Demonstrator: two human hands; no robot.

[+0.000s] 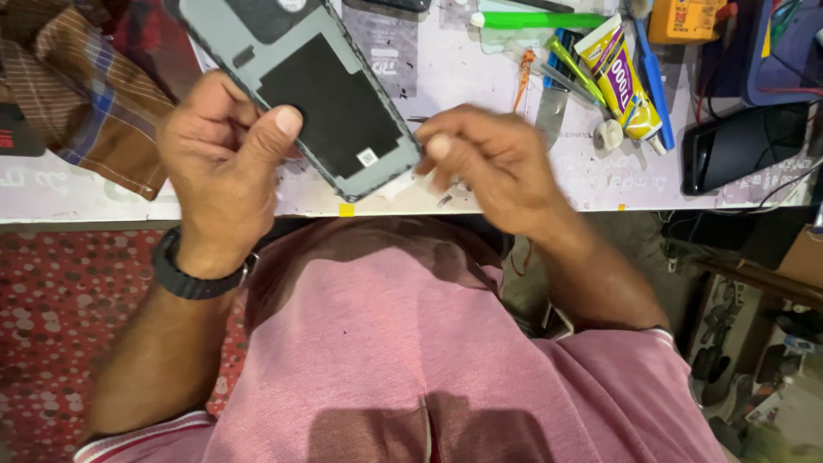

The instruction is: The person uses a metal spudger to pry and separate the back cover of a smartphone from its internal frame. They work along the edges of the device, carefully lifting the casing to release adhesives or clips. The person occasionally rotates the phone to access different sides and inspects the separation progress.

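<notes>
Workbench (514, 193): phone back cover (309, 90) between both hands (219, 163)

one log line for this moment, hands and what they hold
left hand: grips grey phone back panel | right hand: pinches at panel's lower corner, white strip there | place: cluttered white bench

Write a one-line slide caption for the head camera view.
Left hand steadies a grey phone back cover over a cluttered white workbench while the right hand works at its lower corner.
</notes>
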